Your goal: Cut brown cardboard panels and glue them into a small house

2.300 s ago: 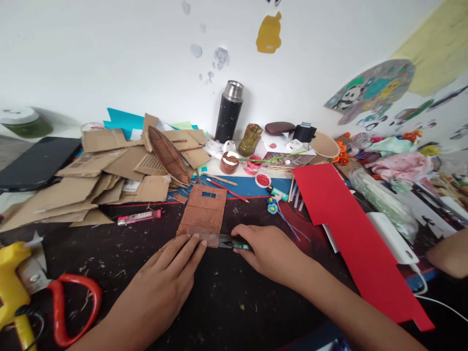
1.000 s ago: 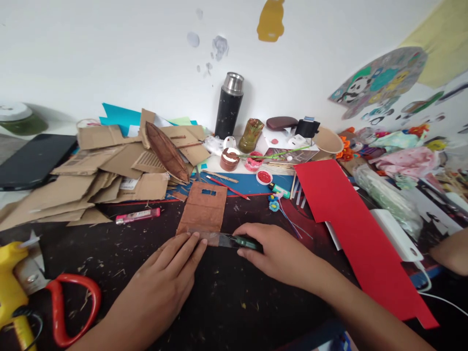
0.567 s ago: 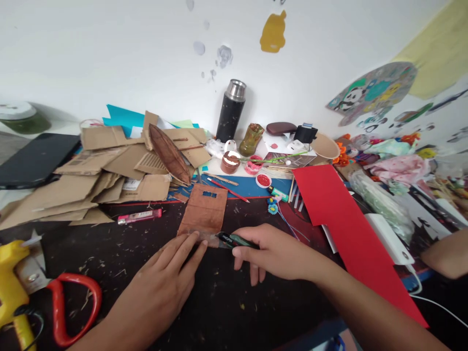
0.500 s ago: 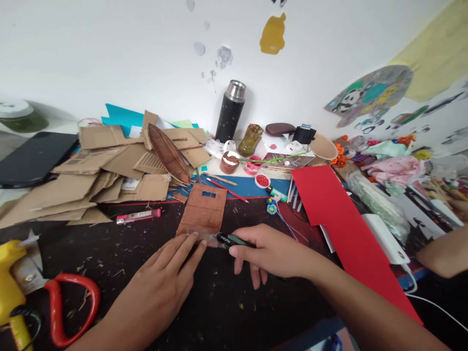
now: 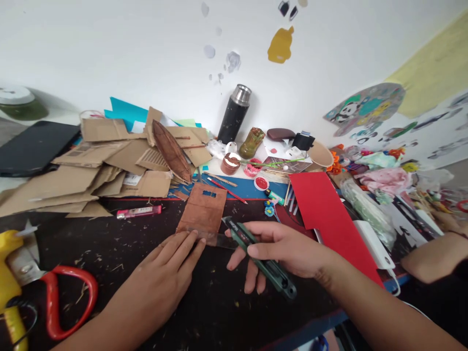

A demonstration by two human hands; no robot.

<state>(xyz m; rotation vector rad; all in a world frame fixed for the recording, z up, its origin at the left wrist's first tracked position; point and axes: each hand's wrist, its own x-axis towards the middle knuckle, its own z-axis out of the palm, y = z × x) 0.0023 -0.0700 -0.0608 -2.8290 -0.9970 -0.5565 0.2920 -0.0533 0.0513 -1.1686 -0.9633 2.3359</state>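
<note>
Fingers stretched out, my left hand [image 5: 161, 278] lies flat and presses a clear ruler-like strip [image 5: 224, 241] onto the lower edge of a brown painted cardboard piece [image 5: 203, 209]. That piece has a small rectangular cut-out near its top. In my right hand [image 5: 278, 248] is a dark green utility knife [image 5: 268, 265], gripped between thumb and fingers. The knife is tilted, its tip end up and to the left, just right of the cardboard and above the strip. Whether its blade is out is too small to tell.
Red-handled scissors [image 5: 54, 302] and a yellow glue gun [image 5: 10, 282] lie at the left. Behind them are cardboard scraps [image 5: 73, 183] and a pink lighter-like item [image 5: 139, 211]. Paint pots, a black flask [image 5: 234, 114] and red card [image 5: 329, 219] stand or lie further back and right. Another person's arm [image 5: 431, 256] is at far right.
My right hand has lifted the knife off the strip and turned it, so its whole body now shows. My left hand stays on the strip. The view has shifted slightly.
</note>
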